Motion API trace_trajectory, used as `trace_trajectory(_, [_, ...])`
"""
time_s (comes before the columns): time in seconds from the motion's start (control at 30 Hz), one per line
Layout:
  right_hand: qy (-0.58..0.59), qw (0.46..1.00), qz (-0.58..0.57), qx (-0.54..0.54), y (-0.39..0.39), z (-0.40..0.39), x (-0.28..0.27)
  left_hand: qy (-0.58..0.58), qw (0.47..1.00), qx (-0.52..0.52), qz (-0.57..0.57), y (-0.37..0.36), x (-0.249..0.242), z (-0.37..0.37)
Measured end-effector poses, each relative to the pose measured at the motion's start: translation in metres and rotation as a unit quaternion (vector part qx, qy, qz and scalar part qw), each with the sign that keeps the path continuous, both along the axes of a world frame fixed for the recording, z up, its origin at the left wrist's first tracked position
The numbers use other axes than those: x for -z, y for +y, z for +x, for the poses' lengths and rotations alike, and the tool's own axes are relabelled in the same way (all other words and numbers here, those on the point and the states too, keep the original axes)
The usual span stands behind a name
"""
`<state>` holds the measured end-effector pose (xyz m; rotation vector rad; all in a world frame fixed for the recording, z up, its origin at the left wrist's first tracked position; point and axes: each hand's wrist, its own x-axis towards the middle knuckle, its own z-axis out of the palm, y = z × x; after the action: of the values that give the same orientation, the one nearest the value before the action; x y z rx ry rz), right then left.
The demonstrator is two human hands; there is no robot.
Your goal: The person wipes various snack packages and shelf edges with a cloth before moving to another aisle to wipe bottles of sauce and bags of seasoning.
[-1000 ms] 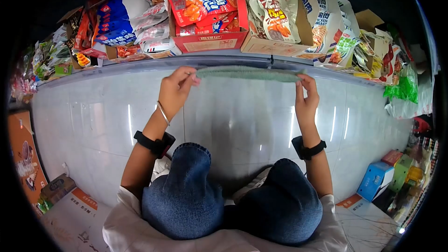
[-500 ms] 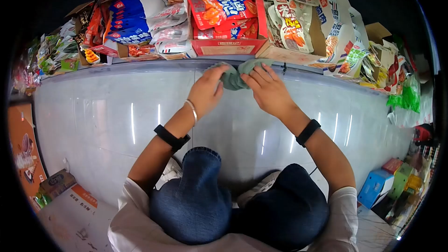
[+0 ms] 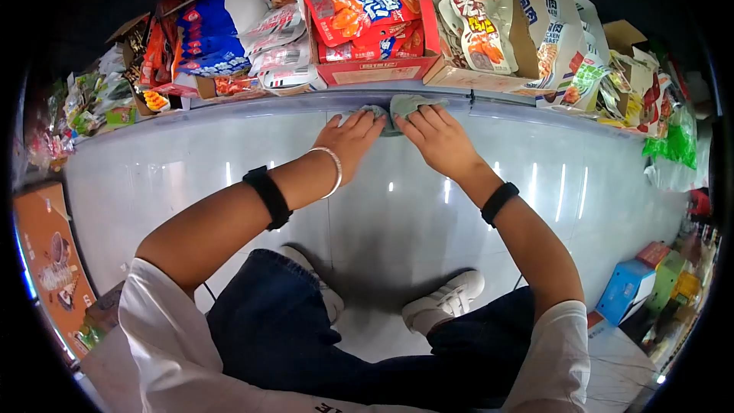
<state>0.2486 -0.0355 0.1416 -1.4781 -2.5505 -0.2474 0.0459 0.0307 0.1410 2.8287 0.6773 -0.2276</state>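
A grey-green cloth (image 3: 414, 102) lies bunched along the clear plastic front edge (image 3: 260, 109) of a snack shelf. My left hand (image 3: 350, 142) has its fingers bent over the cloth's left part, with a silver bangle at the wrist. Beside it, my right hand (image 3: 439, 140) presses the right part of the cloth to the edge, fingers curled over it. Some of the cloth is hidden under both hands. Just above stands a red box (image 3: 373, 71) of red snack pouches (image 3: 363, 8).
More snack boxes line the shelf, with white pouches (image 3: 480, 27) to the right and blue packets (image 3: 206, 34) to the left. Green bags (image 3: 673, 144) hang at the far right. A blue box (image 3: 625, 291) stands lower right; an orange-brown carton (image 3: 53, 260) is at left.
My left forearm has swung outward to the left, and my knees have spread apart, showing both shoes. The cloth now sits higher and flatter against the shelf edge under both hands.
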Motion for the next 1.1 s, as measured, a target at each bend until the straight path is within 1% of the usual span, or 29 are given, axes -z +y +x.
trace_trajectory(0.03, [0.005,1.000,0.003,0.007,-0.002,0.001,0.003,0.005,1.000,0.007,0.003,0.002,-0.008,0.009])
trace_trajectory(0.1, [0.022,1.000,-0.020,-0.002,-0.007,0.009,0.012,0.063,0.997,-0.025,-0.035,0.005,-0.021,0.031])
trace_trajectory(0.13, [0.022,1.000,-0.012,0.004,-0.009,0.016,0.016,0.063,0.997,-0.020,-0.026,0.006,-0.019,0.038])
trace_trajectory(0.2, [-0.029,0.999,-0.007,-0.033,-0.015,0.032,0.021,0.014,0.999,-0.013,0.040,0.005,-0.010,0.048])
trace_trajectory(0.23, [-0.033,0.999,-0.004,-0.026,-0.015,0.038,0.022,-0.004,0.998,-0.015,0.053,0.004,-0.006,0.051])
trace_trajectory(0.27, [-0.062,0.996,0.023,-0.057,-0.014,0.045,0.021,-0.008,0.998,-0.010,0.053,0.004,-0.002,0.051])
trace_trajectory(0.3, [-0.091,0.990,0.049,-0.091,-0.015,0.050,0.019,-0.033,0.995,0.005,0.090,0.003,0.001,0.048])
trace_trajectory(0.33, [-0.094,0.990,0.047,-0.089,-0.017,0.052,0.014,-0.056,0.990,0.018,0.126,0.001,0.003,0.047])
trace_trajectory(0.37, [-0.081,0.993,0.034,-0.084,-0.016,0.054,0.007,-0.058,0.990,0.019,0.128,0.000,0.003,0.047])
trace_trajectory(0.43, [-0.067,0.994,0.025,-0.078,-0.013,0.059,-0.004,-0.147,0.965,0.053,0.212,0.001,0.000,0.047])
trace_trajectory(0.47, [-0.039,0.998,0.031,-0.044,-0.015,0.064,-0.006,-0.146,0.964,0.053,0.214,0.003,0.000,0.047])
trace_trajectory(0.5, [-0.010,0.999,0.034,-0.009,-0.017,0.067,-0.007,-0.142,0.969,0.027,0.203,0.005,-0.001,0.048])
trace_trajectory(0.53, [-0.008,0.999,0.032,-0.006,-0.017,0.069,-0.005,-0.138,0.972,0.002,0.189,0.006,-0.001,0.050])
trace_trajectory(0.57, [0.007,0.999,0.031,-0.009,-0.016,0.072,-0.002,-0.137,0.973,0.006,0.185,0.009,-0.001,0.049])
trace_trajectory(0.63, [0.043,0.998,0.037,-0.006,-0.014,0.073,-0.003,-0.097,0.984,0.004,0.151,0.018,-0.005,0.046])
trace_trajectory(0.67, [0.043,0.998,0.036,-0.002,-0.009,0.073,-0.003,-0.097,0.984,0.007,0.150,0.018,-0.007,0.046])
trace_trajectory(0.73, [0.119,0.992,0.035,-0.003,-0.003,0.070,-0.004,-0.087,0.990,-0.002,0.108,0.019,-0.011,0.044])
trace_trajectory(0.77, [0.120,0.992,0.038,-0.001,0.000,0.069,-0.003,-0.087,0.990,0.001,0.110,0.021,-0.012,0.043])
trace_trajectory(0.83, [0.159,0.986,0.046,0.008,0.001,0.065,0.006,-0.097,0.974,0.102,0.180,0.024,-0.011,0.041])
trace_trajectory(0.97, [0.178,0.981,0.068,0.030,-0.002,0.060,0.017,-0.071,0.973,0.123,0.182,0.010,-0.006,0.037])
trace_trajectory(1.03, [0.158,0.985,0.067,0.017,-0.003,0.063,0.015,-0.091,0.978,0.065,0.173,0.005,0.002,0.037])
trace_trajectory(1.1, [0.156,0.985,0.064,0.019,-0.005,0.063,0.014,-0.088,0.973,0.090,0.194,0.008,0.004,0.037])
